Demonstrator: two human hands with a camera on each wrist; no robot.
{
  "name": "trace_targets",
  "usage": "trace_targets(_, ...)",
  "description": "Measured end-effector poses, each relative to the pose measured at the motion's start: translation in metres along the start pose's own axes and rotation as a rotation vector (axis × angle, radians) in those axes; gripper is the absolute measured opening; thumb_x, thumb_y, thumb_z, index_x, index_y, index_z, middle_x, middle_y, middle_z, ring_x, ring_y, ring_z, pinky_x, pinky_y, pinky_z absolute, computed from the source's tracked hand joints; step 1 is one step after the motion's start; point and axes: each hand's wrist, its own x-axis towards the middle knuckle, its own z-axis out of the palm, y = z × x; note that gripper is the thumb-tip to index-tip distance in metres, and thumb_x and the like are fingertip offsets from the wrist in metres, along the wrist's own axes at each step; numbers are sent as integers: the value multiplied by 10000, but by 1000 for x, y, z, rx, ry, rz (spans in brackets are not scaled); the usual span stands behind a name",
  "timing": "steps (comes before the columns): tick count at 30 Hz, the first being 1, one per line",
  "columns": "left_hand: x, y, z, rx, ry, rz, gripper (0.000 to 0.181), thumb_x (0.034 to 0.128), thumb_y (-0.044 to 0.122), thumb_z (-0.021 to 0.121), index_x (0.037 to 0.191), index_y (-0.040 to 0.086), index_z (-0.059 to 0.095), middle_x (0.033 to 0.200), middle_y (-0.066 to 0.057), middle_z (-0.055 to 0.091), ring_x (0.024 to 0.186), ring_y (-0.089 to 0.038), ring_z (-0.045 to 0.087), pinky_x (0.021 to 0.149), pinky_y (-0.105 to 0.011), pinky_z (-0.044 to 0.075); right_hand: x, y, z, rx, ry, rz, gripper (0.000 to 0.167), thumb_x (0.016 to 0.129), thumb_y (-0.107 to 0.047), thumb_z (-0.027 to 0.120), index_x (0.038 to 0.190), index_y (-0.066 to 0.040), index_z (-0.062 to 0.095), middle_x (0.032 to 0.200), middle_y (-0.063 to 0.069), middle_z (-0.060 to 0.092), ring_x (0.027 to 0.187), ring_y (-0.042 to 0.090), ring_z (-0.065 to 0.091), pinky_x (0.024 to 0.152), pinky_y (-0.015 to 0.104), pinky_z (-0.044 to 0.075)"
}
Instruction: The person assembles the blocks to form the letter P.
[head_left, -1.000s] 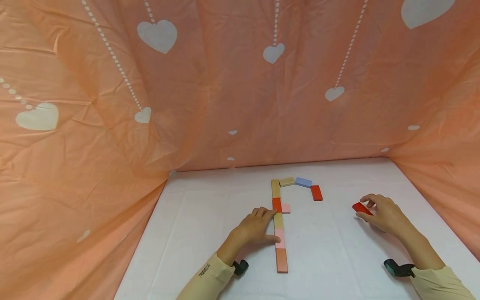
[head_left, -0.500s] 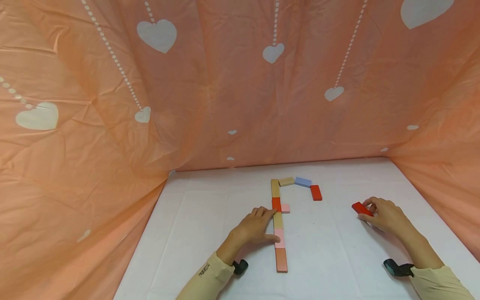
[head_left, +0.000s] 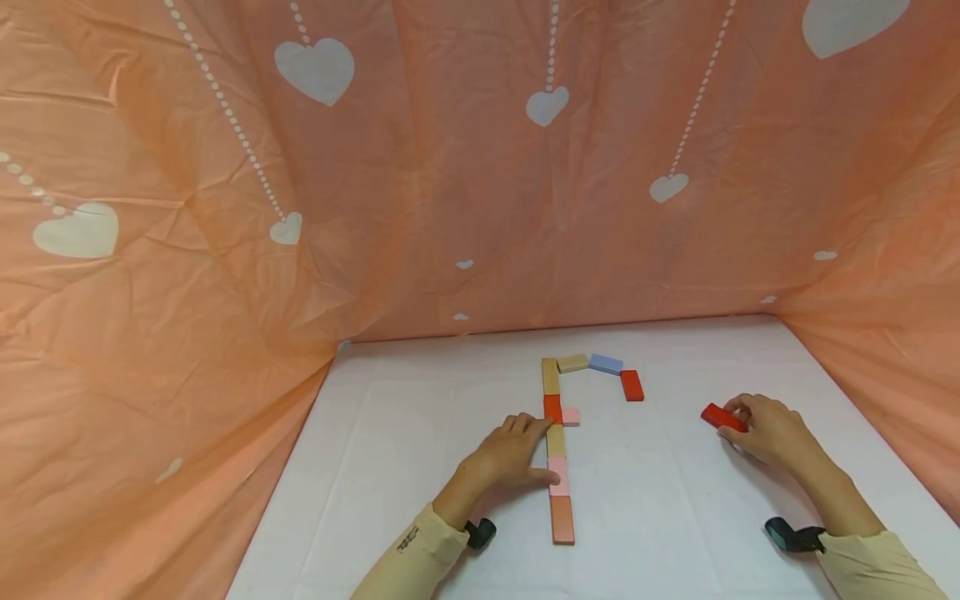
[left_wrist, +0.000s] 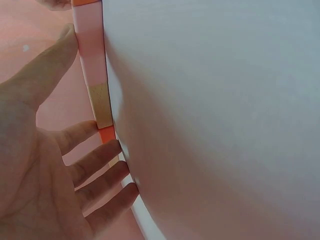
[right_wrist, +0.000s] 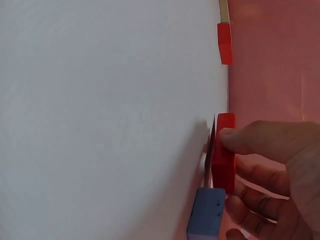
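My left hand (head_left: pixel 506 454) lies beside a column of flat blocks. Its fingertips touch the column near a red block (head_left: pixel 552 409) and its thumb rests at a pink block (head_left: pixel 558 476). The fingers look loose and spread in the left wrist view. A beige block (head_left: pixel 555 442) sits between those two, and an orange-brown block (head_left: pixel 562 520) ends the column nearest me. On the right, my right hand (head_left: pixel 768 429) pinches another red block (head_left: pixel 723 417) between thumb and fingers. A blue block (right_wrist: pixel 206 215) shows close by its fingers in the right wrist view; whether they touch it is unclear.
From the upright beige block (head_left: pixel 551 377) at the column's far end, a slanted beige block (head_left: pixel 573 363), a light blue block (head_left: pixel 606 364) and a red block (head_left: pixel 632 386) curve rightward. A small pink block (head_left: pixel 571 417) juts from the column. An orange curtain (head_left: pixel 420 208) encloses the white table (head_left: pixel 645 500).
My right thumb and fingers have closed around the red block, which has tipped and shifted slightly left. My left hand and the laid-out blocks have stayed still.
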Motion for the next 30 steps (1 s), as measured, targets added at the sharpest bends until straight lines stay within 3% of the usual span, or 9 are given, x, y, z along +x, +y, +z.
trace_targets(5, 1, -1, 0, -1, 0, -1, 947, 906, 598, 810, 1650, 174, 406, 1495, -54, 527, 1371, -238, 502, 1155, -371, 465, 4, -4, 4, 28, 26, -48, 352, 837, -116, 878, 1104, 46, 715, 915, 124, 658, 838, 301, 591, 702, 437, 466)
trace_targets(12, 0, -1, 0, -3, 0, 6, 947, 903, 595, 815, 1647, 173, 409, 1488, -56, 530, 1356, -237, 508, 1148, -371, 470, 10, -18, 9, 72, 68, -134, 332, 831, -65, 869, 1097, 61, 715, 952, 151, 653, 870, 313, 594, 757, 448, 510)
trace_targets(30, 1, -2, 0, -1, 2, 17, 939, 912, 594, 806, 1647, 171, 404, 1484, -58, 527, 1358, -242, 507, 1141, -372, 472, 27, -55, 27, 203, 76, -290, 316, 842, -25, 881, 1112, 26, 724, 989, 74, 669, 908, 244, 580, 760, 343, 520)
